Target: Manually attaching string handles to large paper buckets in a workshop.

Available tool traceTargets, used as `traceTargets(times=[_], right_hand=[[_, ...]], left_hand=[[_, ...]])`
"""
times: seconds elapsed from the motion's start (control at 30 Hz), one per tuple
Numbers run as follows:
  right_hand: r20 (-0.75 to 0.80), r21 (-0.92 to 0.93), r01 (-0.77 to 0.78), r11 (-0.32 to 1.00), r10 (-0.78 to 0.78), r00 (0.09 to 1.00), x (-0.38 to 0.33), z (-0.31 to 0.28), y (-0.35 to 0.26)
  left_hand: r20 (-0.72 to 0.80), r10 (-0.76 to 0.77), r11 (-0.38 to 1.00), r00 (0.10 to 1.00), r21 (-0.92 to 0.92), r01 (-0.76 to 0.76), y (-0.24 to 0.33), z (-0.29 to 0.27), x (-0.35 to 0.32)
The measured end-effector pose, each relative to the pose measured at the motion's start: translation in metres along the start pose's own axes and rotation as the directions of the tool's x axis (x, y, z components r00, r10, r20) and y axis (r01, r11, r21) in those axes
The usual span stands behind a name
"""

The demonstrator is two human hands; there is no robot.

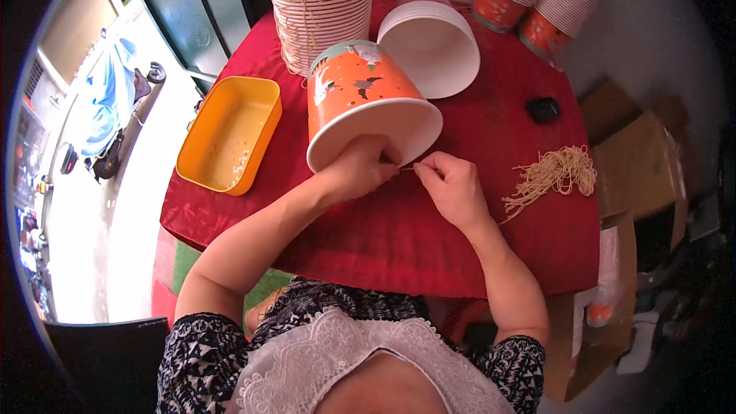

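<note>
A large orange paper bucket [359, 92] with a printed pattern lies tilted on the table, its white mouth facing me. My left hand [362, 162] reaches into that mouth, fingers curled inside and thumb by the lower rim, closed on the bucket's edge. Just right of the rim, my right hand [451, 184] pinches a thin beige string [409, 168] between thumb and forefinger. This short strand runs toward the left hand's fingertips; its other end is hidden there. A loose bundle of similar strings [563, 175] lies to the right of my right hand.
On the red-covered table [368, 249] stand a yellow plastic tub [264, 134] with small white bits, a tall stack of buckets [326, 11] hung with strings, and another white-mouthed bucket [437, 54]. A black object [543, 110] lies right. More stacks [563, 4] stand behind; cardboard boxes [644, 169] flank the table.
</note>
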State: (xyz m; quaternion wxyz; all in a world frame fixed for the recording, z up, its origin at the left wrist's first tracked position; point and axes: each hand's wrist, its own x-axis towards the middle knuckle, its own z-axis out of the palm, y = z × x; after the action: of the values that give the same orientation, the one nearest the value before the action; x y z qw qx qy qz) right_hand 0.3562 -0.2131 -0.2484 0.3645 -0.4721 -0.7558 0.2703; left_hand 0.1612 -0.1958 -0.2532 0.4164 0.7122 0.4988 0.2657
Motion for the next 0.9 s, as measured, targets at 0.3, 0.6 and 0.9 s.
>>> traceTargets(times=[0.3, 0.6, 0.9], right_hand=[[0.051, 0.194, -0.062, 0.979, 0.053, 0.997, 0.000, 0.006, -0.010], [0.214, -0.004, 0.672, 0.741, -0.656, 0.724, -0.008, -0.009, -0.039], [-0.069, -0.047, 0.113, 0.993, -0.116, 0.991, 0.001, 0.015, 0.003]], left_hand=[[-0.126, 0.187, 0.973, 0.974, 0.161, -0.166, -0.011, 0.014, 0.004], [-0.127, 0.127, 0.991, 0.984, 0.063, -0.120, -0.015, 0.009, 0.006], [0.008, 0.033, 0.996, 0.999, -0.085, -0.032, -0.009, 0.004, 0.004]])
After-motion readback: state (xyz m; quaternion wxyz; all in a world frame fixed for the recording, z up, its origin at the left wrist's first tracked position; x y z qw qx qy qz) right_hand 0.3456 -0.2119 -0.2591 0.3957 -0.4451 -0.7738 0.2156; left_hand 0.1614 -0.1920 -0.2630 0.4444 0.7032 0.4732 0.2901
